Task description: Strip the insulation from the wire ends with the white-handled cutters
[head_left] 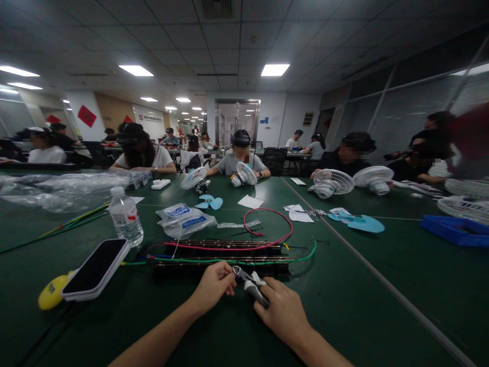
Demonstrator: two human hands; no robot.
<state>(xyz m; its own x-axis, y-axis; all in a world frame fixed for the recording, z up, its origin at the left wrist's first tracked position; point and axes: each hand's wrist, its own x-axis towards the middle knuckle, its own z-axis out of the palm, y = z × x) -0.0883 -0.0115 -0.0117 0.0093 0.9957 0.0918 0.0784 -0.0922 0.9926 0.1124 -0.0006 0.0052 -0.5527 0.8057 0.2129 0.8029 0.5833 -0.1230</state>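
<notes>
My right hand (pixel 282 308) is closed round the white and dark handles of a pair of cutting pliers (pixel 256 290). The jaws of the pliers point up and left, to the fingertips of my left hand (pixel 216 285). Those fingers are pinched together; what they hold, if anything, is too small to make out. Just beyond both hands lie dark metal rails (pixel 225 267) with a green wire (pixel 214 260) along them. A red wire (pixel 269 246) runs over the far rail and curls into a loop behind it.
On the left are a phone (pixel 97 267), a yellow object (pixel 53 293) and a water bottle (pixel 126 216). Plastic bags (pixel 185 220) and a blue fan blade (pixel 209 202) lie beyond the rails. A blue tray (pixel 454 232) sits far right. Several people work across the table with fans (pixel 331 182).
</notes>
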